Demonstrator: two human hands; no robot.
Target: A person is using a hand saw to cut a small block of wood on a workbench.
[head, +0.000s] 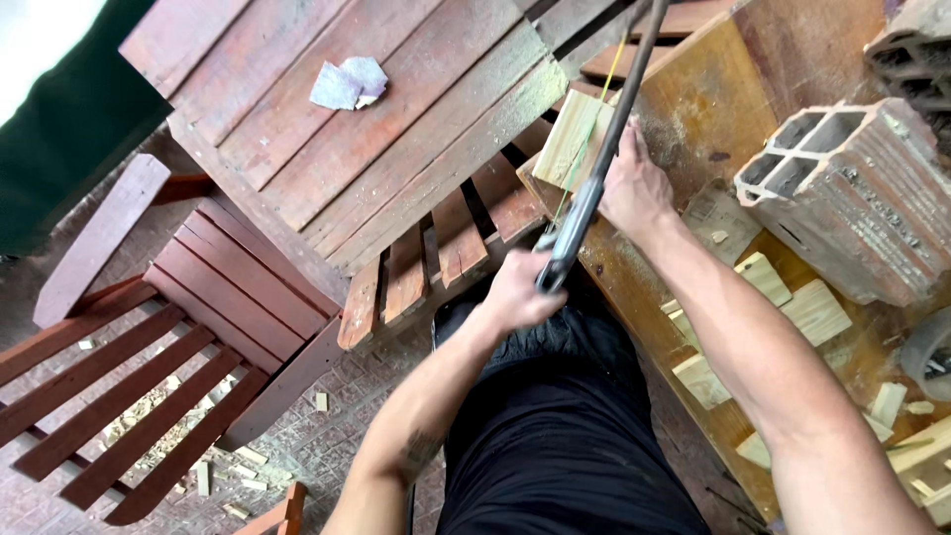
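My left hand [517, 289] is closed around the handle of a dark metal hand saw [606, 139], whose frame runs up and to the right out of view. My right hand [634, 183] presses down on a pale wooden board piece [573, 139] that lies at the edge of a brown work board [713, 94]. The saw frame crosses over the pale piece. A thin yellow-green blade or cord runs along beside the saw frame.
A hollow clay brick [842, 188] rests on the work board at right. Several small cut wood pieces [783, 297] lie near it. A red slatted wooden table [367, 129] with a crumpled paper [347, 84] and a slatted chair [129, 376] stand at left. Offcuts litter the floor.
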